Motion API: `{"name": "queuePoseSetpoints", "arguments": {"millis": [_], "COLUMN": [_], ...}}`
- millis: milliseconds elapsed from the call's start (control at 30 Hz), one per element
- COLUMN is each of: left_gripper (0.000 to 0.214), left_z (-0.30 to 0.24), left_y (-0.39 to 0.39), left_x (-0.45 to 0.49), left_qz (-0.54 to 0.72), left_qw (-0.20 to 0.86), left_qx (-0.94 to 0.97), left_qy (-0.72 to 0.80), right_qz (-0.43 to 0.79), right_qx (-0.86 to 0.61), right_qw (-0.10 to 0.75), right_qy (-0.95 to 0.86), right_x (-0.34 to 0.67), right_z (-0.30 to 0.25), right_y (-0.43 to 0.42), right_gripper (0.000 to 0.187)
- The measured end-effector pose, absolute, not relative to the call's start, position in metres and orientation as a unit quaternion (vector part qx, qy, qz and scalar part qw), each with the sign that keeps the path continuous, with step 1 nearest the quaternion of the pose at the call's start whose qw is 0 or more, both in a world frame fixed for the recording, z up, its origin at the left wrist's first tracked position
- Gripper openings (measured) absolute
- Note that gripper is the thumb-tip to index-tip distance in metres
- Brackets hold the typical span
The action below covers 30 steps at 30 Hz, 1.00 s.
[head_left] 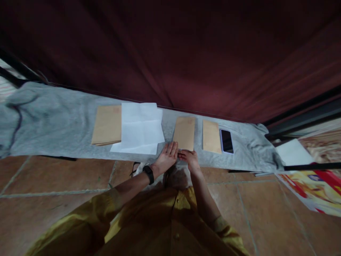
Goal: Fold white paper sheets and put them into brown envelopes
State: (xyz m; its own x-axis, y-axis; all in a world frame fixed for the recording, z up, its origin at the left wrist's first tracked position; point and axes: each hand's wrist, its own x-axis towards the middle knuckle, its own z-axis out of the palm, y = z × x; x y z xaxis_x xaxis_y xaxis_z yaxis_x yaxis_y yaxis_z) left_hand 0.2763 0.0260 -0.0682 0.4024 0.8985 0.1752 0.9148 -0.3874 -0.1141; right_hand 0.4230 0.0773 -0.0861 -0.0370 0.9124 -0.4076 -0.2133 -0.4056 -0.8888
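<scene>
A brown paper envelope (184, 132) lies on the grey cloth right in front of me. My left hand (169, 153) rests at its near left corner, fingers stretched out and lying flat. At the near edge of the same envelope, my right hand (189, 158) has its fingers bent and pressed together on the paper there. The fingers partly cover that edge, so its fold is hard to make out. Left of my hands lie creased white paper sheets (141, 122), overlapping, beside a stack of brown envelopes (107, 124). Another envelope (211, 136) lies to the right.
A phone (227, 141) with a dark screen lies right of the single envelope. The grey cloth (61, 121) covers a long narrow surface. Behind it hangs a dark red curtain (170, 53). Tiled floor (253, 213) and a colourful printed box (317, 188) show below.
</scene>
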Motion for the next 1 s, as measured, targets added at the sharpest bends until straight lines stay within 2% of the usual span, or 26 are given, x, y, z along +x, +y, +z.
{"name": "queuePoseSetpoints", "arguments": {"millis": [133,433,633,1000], "left_gripper": [0.046,0.031,0.033,0.030], "left_z": [-0.071,-0.077,-0.074,-0.075], "left_y": [0.034,0.043,0.042,0.038], "left_x": [0.270,0.266,0.272,0.285], "left_qz": [-0.061,-0.085,-0.075,-0.058], "left_qw": [0.106,0.126,0.096,0.091], "left_qx": [-0.857,-0.870,-0.871,-0.860], "left_qy": [-0.501,-0.469,-0.476,-0.499], "right_qz": [0.674,0.700,0.638,0.533], "right_qx": [-0.550,-0.536,-0.610,-0.659], "right_qw": [0.393,0.368,0.317,0.305], "right_qy": [-0.297,-0.296,-0.347,-0.434], "right_x": [0.429,0.442,0.444,0.459], "right_z": [-0.079,-0.070,-0.074,-0.073], "right_y": [0.081,0.075,0.076,0.067], "right_gripper": [0.016,0.020,0.018,0.013]}}
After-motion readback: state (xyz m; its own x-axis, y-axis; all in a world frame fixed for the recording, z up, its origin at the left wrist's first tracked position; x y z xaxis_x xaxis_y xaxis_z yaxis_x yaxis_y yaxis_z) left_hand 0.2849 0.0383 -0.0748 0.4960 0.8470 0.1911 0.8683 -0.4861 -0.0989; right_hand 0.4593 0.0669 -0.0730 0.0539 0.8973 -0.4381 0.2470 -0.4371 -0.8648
